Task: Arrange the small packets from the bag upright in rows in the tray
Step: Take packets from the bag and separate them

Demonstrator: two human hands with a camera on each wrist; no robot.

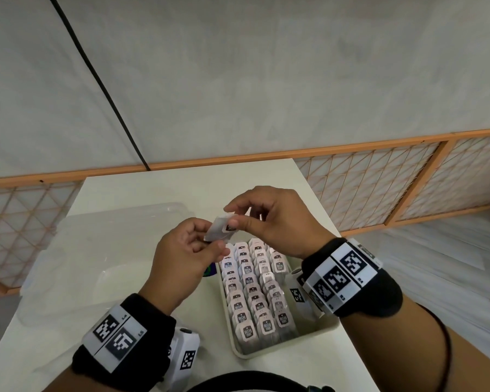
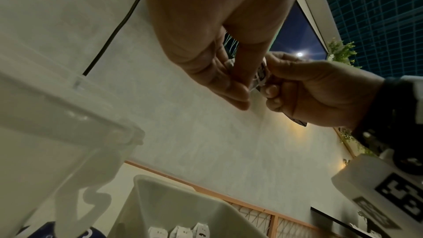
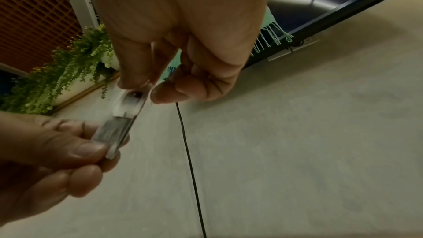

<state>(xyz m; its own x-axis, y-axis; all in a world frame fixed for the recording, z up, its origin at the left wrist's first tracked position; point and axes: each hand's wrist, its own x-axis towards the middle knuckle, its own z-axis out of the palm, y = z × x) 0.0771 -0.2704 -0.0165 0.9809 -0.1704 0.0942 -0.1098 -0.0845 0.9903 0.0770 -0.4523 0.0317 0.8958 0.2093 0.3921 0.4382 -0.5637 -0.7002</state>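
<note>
A small white packet [image 1: 219,230] with a dark label hangs in the air over the far end of the cream tray [image 1: 239,352]. My left hand [image 1: 211,241] pinches its lower end and my right hand [image 1: 232,215] pinches its upper end. In the right wrist view the packet [image 3: 123,120] runs edge-on from the right hand [image 3: 148,89] down to the left hand [image 3: 104,148]. The left wrist view shows the left hand [image 2: 241,88] and the right hand [image 2: 269,83] meeting on the packet [image 2: 260,74]. Several packets [image 1: 252,295] stand upright in three rows in the tray.
A clear plastic container [image 1: 96,250] lies on the white table [image 1: 159,190] to the left of the tray. A dark blue and green item [image 1: 210,271] peeks out beneath my left hand. The table's right edge runs close by the tray; a lattice screen stands beyond.
</note>
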